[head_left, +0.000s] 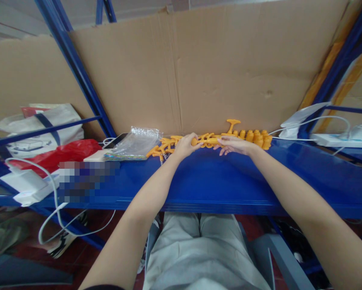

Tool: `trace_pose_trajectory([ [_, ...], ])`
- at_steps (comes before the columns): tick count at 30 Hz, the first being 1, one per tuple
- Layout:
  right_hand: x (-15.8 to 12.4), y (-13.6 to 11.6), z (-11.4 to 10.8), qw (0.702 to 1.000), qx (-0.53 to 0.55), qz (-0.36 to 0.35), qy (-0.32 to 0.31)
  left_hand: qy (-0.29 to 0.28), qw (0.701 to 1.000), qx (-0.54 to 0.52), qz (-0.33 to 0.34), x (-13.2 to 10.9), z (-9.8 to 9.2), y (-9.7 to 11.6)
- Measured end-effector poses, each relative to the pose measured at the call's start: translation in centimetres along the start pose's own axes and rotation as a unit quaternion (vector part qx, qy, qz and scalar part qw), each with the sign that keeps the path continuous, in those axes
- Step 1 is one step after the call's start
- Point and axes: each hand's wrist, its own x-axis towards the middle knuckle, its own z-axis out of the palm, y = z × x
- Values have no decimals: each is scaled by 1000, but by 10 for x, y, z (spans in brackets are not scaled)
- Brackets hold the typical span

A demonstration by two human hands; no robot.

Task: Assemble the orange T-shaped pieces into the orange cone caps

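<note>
A yellow plastic piece with a round end lies between my two hands near the back of the blue shelf. My left hand is closed around its round end. At the other end, my right hand grips it with the thumb and forefinger while the lower fingers hang loosely apart. Branching yellow plastic parts with bits of metal chain lie left of my left hand. Rows of yellow knobbed parts stand right of my right hand. Behind the hands a yellow T-shaped piece sticks up.
A cardboard sheet rises behind the blue shelf. To the left are clear plastic bags, a phone, a red bag and a white charger with cables. A power strip sits at right.
</note>
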Motion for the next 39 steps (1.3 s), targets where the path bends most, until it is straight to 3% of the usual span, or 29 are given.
trace_pose_trajectory([
  [6,0,-1,3,997,39,-54,37,4,1000,1,-4,0,-2,2],
  [18,-1,-9,11,997,-22,-25,76,12,1000,21,11,-1,-3,7],
  [28,-1,-11,14,996,12,13,92,39,997,42,57,0,5,-3],
  [39,-1,-12,17,994,26,56,90,24,997,65,44,-1,4,0],
])
